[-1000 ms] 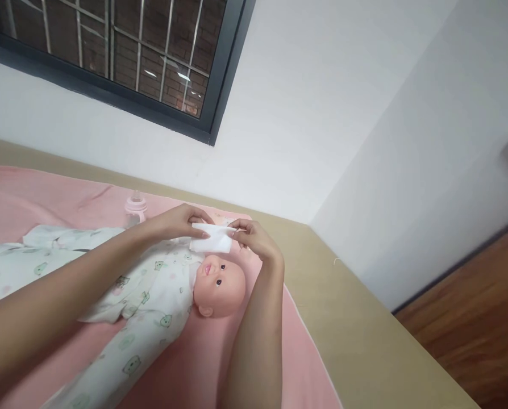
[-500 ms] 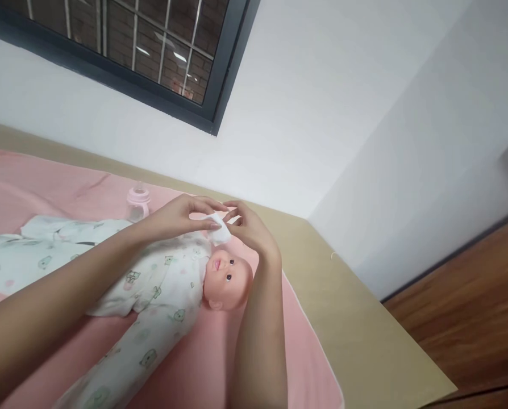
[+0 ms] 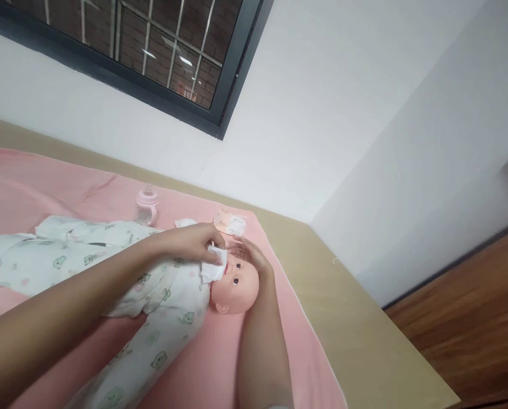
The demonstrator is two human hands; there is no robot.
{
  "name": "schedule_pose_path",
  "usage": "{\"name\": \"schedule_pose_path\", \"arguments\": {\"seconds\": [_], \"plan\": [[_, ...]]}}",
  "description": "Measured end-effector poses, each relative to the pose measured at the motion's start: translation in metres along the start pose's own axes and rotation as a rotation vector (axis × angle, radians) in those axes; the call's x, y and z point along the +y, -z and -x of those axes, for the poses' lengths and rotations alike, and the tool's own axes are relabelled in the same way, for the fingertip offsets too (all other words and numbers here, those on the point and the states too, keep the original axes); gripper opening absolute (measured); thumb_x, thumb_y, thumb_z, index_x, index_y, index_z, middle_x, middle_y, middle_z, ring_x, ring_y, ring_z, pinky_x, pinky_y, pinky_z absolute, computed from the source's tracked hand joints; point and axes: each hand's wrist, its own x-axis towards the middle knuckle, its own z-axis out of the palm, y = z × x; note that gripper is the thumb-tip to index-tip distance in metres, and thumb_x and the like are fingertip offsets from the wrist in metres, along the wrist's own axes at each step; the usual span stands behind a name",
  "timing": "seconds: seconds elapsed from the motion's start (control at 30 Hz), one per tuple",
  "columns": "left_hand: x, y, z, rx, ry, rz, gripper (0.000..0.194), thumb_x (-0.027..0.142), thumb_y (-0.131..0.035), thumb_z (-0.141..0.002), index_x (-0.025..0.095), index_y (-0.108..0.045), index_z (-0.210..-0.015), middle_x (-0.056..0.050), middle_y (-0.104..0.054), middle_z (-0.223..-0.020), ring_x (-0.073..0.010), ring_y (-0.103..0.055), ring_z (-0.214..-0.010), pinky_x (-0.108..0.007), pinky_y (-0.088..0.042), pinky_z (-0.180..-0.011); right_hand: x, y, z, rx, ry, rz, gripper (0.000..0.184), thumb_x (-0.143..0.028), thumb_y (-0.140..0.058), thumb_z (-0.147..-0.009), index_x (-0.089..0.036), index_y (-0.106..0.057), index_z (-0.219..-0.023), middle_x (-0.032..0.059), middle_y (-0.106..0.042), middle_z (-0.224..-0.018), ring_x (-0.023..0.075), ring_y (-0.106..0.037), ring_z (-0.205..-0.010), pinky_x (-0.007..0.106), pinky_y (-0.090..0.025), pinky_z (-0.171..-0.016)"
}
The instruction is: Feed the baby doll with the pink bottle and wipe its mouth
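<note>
A baby doll [image 3: 237, 289] in a white patterned outfit [image 3: 152, 295] lies on its back, its head toward the right. My left hand [image 3: 205, 241] pinches a folded white wipe or tissue [image 3: 213, 267] and holds it against the doll's chin, covering part of the mouth. Curved around the top of the doll's head is my right hand [image 3: 256, 257], fingers stretched out and nothing held in them. The head partly hides that palm, so I cannot tell how firmly it touches.
Beyond the doll, a pink baby bottle [image 3: 146, 205] stands on the pink sheet [image 3: 296, 363]. A small printed packet or cloth [image 3: 229, 222] and a white piece [image 3: 186, 222] lie nearby. The tan table edge [image 3: 343, 318] borders a white wall [image 3: 305, 113] and window [image 3: 220, 113].
My left hand has brought the white wipe down from above the doll onto its chin. My right hand has parted from the wipe and lowered beside the head. The view has shifted slightly.
</note>
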Motion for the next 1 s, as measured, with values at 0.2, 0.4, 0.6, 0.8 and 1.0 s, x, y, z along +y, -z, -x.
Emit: {"name": "schedule_pose_path", "arguments": {"seconds": [0.2,0.4,0.6,0.8,1.0], "plan": [[0.003,-0.006,-0.001,-0.050,-0.024,-0.004,0.018,0.028,-0.055,-0.072,0.016,-0.067,-0.075,0.001,-0.060,-0.066,-0.0139,-0.049,-0.058,-0.024,-0.031,-0.051,0.017,0.003,-0.010,0.098,0.001,-0.129,0.042,-0.033,-0.078,-0.060,-0.017,-0.065,-0.097,0.0070,-0.071,-0.089,0.0198,-0.065,-0.091,0.033,-0.048,-0.087],[0.000,-0.012,-0.002,-0.042,-0.026,-0.031,0.015,0.025,-0.054,-0.071,0.017,-0.066,-0.075,0.001,-0.062,-0.068,-0.0163,-0.055,-0.062,-0.024,-0.034,-0.054,0.020,0.001,-0.010,0.135,0.022,-0.196,0.041,-0.030,-0.079,-0.060,-0.016,-0.064,-0.095,0.0073,-0.071,-0.090,0.0202,-0.066,-0.091,0.033,-0.049,-0.089],[0.001,-0.011,-0.001,-0.037,-0.021,-0.078,0.015,0.025,-0.052,-0.072,0.017,-0.064,-0.076,0.001,-0.064,-0.072,-0.0163,-0.056,-0.064,-0.024,-0.034,-0.054,0.015,-0.011,0.005,0.121,0.092,-0.197,0.035,-0.030,-0.076,-0.064,-0.016,-0.063,-0.094,0.0071,-0.070,-0.094,0.0181,-0.065,-0.093,0.032,-0.049,-0.091],[0.002,-0.009,-0.001,-0.021,-0.016,-0.115,0.014,0.025,-0.052,-0.073,0.018,-0.064,-0.075,0.001,-0.062,-0.069,-0.0159,-0.055,-0.063,-0.024,-0.032,-0.053,0.009,-0.017,0.013,0.169,0.079,-0.126,0.026,-0.032,-0.073,-0.065,-0.019,-0.062,-0.084,0.0049,-0.069,-0.086,0.0178,-0.065,-0.090,0.033,-0.049,-0.088],[0.003,-0.007,0.000,0.012,-0.005,-0.154,0.014,0.024,-0.051,-0.073,0.017,-0.064,-0.072,0.000,-0.062,-0.069,-0.0157,-0.054,-0.062,-0.025,-0.030,-0.052,0.008,-0.017,0.012,0.189,0.068,-0.115,0.028,-0.035,-0.071,-0.064,-0.020,-0.062,-0.086,0.0040,-0.068,-0.081,0.0195,-0.064,-0.087,0.035,-0.050,-0.084]]}}
